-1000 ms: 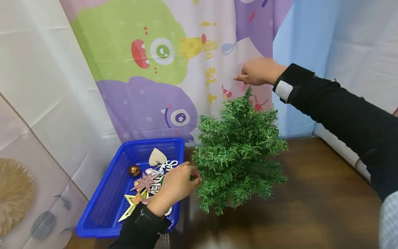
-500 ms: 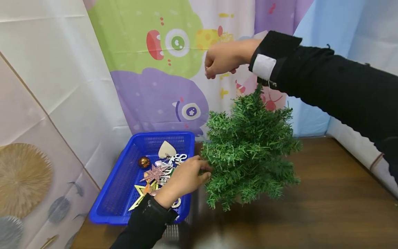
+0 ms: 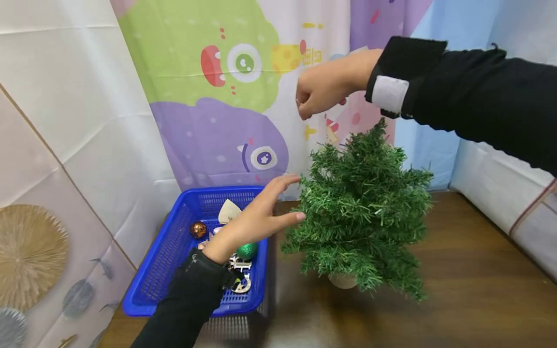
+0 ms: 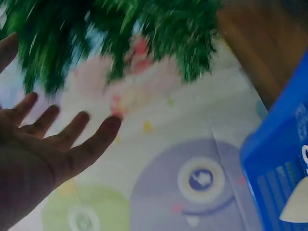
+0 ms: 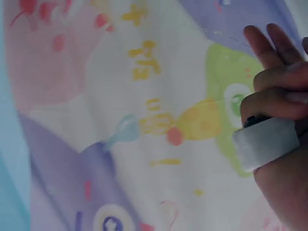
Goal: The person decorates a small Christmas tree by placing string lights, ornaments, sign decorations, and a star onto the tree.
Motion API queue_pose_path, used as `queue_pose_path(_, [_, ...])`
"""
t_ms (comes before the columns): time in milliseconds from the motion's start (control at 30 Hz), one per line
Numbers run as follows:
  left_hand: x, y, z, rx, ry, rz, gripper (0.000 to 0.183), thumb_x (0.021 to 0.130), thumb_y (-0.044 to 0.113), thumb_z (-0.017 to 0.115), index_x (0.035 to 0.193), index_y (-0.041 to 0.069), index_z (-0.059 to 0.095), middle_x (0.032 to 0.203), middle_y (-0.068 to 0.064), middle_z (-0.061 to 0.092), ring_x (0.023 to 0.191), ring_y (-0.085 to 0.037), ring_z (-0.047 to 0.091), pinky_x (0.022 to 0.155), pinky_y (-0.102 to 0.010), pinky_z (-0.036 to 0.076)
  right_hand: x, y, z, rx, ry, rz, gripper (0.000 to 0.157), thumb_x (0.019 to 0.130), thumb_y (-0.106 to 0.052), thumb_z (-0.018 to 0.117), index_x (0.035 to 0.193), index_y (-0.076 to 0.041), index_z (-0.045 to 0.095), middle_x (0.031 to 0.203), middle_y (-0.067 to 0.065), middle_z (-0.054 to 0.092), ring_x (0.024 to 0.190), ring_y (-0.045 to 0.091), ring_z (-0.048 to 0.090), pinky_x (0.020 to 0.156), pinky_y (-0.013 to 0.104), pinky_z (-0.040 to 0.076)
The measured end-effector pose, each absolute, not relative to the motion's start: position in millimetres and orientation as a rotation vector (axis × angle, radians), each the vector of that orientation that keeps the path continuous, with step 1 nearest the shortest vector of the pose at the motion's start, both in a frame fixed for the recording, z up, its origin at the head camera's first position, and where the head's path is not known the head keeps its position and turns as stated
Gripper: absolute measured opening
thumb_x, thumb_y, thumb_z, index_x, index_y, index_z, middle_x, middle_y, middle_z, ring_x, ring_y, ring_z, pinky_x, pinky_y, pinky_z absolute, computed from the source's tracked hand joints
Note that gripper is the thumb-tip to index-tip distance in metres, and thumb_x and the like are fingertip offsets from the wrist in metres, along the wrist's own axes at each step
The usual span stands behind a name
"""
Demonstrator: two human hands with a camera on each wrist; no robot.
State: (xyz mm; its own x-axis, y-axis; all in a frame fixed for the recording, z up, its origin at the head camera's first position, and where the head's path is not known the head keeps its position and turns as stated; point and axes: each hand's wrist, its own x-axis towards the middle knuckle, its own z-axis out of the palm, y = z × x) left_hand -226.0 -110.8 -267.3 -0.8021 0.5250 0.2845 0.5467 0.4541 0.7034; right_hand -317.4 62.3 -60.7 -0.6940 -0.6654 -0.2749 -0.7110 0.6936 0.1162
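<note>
A small green Christmas tree stands on the table, leaning slightly right. Held high above its left side, my right hand has thumb and index finger drawn together. In the right wrist view a white box with a small black part sits in that hand, and a fine wire with bright specks shows by the fingertips, like string lights. My left hand is beside the tree's left branches, thumb and fingers spread, holding nothing; the left wrist view also shows those spread fingers.
A blue basket stands left of the tree with ornaments: a copper ball, a green glitter ball and a pale heart. Brown table lies around them. A patterned curtain hangs behind.
My left hand has risen from the lower left branches and opened its fingers. My right hand swept left across the treetop, then shifted slightly back right. The tree has shifted and tilted right.
</note>
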Motion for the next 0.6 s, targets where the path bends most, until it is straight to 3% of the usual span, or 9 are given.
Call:
queue_pose_path(33, [-227.5,-104.1,-269.2,-1.015,-2.626,-1.291,0.068,0.092,0.023,0.065,0.149,0.015,0.029,0.153,-0.007,0.023,0.139,-0.026,0.025,0.106,-0.047,0.030,-318.0,65.7,-60.4,-1.101,2.701,0.315,0.030,0.097,-0.023,0.044,0.101,-0.011,0.072,0.073,0.001,0.056,0.046,0.010,0.040,0.046,0.028,0.039])
queue_pose_path(100, [-230.4,-93.6,-272.0,-1.032,-2.567,-1.258,0.063,0.091,0.019,0.066,0.146,0.013,0.035,0.153,-0.008,0.021,0.130,-0.025,0.039,0.103,-0.040,0.037,-318.1,69.6,-58.9,-1.094,2.717,0.306,0.031,0.097,-0.023,0.043,0.107,-0.010,0.070,0.075,0.002,0.057,0.047,0.011,0.042,0.046,0.028,0.040])
queue_pose_path(200, [-234.6,-86.9,-276.0,-0.956,-2.465,-1.245,0.043,0.089,0.007,0.067,0.131,0.007,0.054,0.144,-0.012,0.032,0.099,-0.021,0.060,0.083,-0.026,0.050,-314.6,67.8,-55.0,-1.101,2.743,0.297,0.031,0.098,-0.023,0.044,0.109,-0.010,0.069,0.077,0.003,0.057,0.048,0.011,0.043,0.047,0.029,0.042])
queue_pose_path(267, [-235.3,-86.3,-278.8,-0.897,-2.391,-1.199,0.028,0.086,-0.001,0.067,0.114,0.002,0.065,0.130,-0.013,0.043,0.077,-0.017,0.060,0.069,-0.021,0.051,-311.0,62.6,-51.3,-1.133,2.753,0.294,0.031,0.098,-0.023,0.044,0.108,-0.009,0.069,0.083,0.004,0.060,0.049,0.011,0.044,0.047,0.028,0.042])
queue_pose_path(367, [-233.0,-84.9,-283.4,-0.842,-2.277,-1.130,0.017,0.081,-0.008,0.067,0.096,-0.001,0.070,0.103,-0.010,0.051,0.071,-0.014,0.053,0.062,-0.021,0.048,-305.0,52.8,-45.6,-1.181,2.767,0.309,0.029,0.098,-0.023,0.044,0.105,-0.010,0.069,0.083,0.004,0.060,0.048,0.012,0.045,0.047,0.028,0.043])
queue_pose_path(467, [-225.9,-80.4,-286.2,-0.826,-2.206,-1.083,0.014,0.077,-0.008,0.070,0.089,-0.002,0.071,0.087,-0.005,0.048,0.066,-0.013,0.047,0.058,-0.022,0.043,-297.9,43.2,-39.4,-1.220,2.779,0.332,0.029,0.097,-0.024,0.044,0.105,-0.010,0.069,0.076,0.002,0.054,0.049,0.013,0.046,0.047,0.029,0.043])
queue_pose_path(600, [-212.5,-68.3,-284.4,-0.833,-2.174,-1.055,0.012,0.075,-0.005,0.074,0.086,-0.002,0.072,0.080,-0.003,0.044,0.062,-0.011,0.046,0.057,-0.021,0.041,-286.9,32.4,-32.3,-1.270,2.780,0.352,0.029,0.096,-0.025,0.044,0.104,-0.012,0.069,0.070,0.000,0.048,0.052,0.014,0.048,0.048,0.030,0.044])
